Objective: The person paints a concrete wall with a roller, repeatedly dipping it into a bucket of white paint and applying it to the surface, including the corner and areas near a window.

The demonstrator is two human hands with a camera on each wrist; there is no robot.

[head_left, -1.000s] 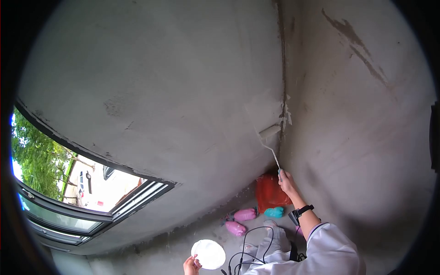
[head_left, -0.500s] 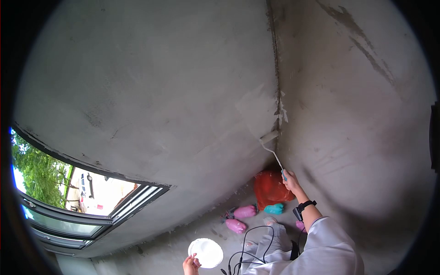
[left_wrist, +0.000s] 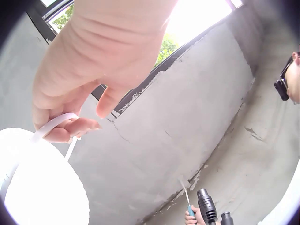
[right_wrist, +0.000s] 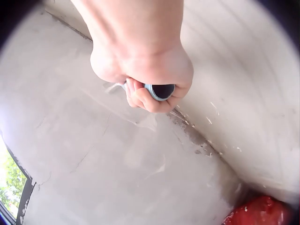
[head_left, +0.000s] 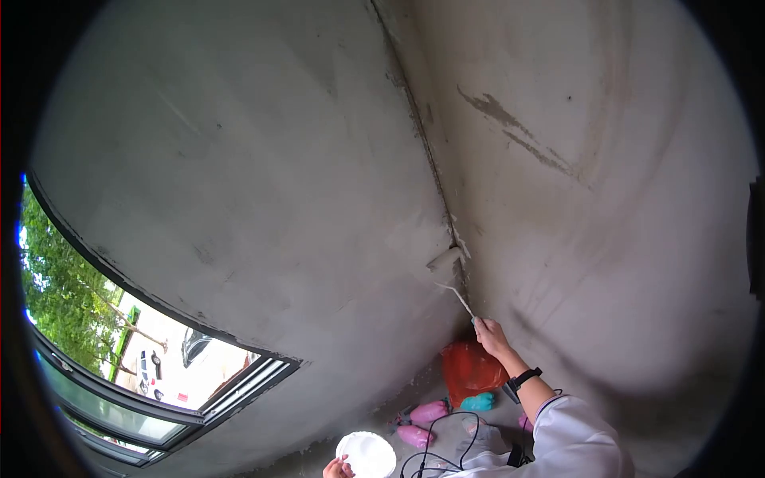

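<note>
My right hand (head_left: 492,336) grips a paint roller (head_left: 460,299) by its blue handle, whose round end (right_wrist: 163,92) shows in the right wrist view. The roller's pale head (head_left: 444,258) lies along the grey wall (head_left: 303,207), right beside the corner with the wall on the right. At the bottom of the head view, my left hand (head_left: 338,468) holds a white bucket (head_left: 368,456). Its thin white bail handle (left_wrist: 55,124) runs over my curled fingers in the left wrist view. Glare hides what is inside the bucket.
A red bag (head_left: 472,373) lies on the floor in the corner, with a teal bundle (head_left: 478,401) and pink bundles (head_left: 430,411) near it. Black cables (head_left: 458,413) loop before my body. An open window (head_left: 183,358) is at the left.
The head view has shifted, so the corner sits farther left and lower. The roller first moved down along the corner, and now its head is higher, near the flaking patch. The bucket stays in my left hand.
</note>
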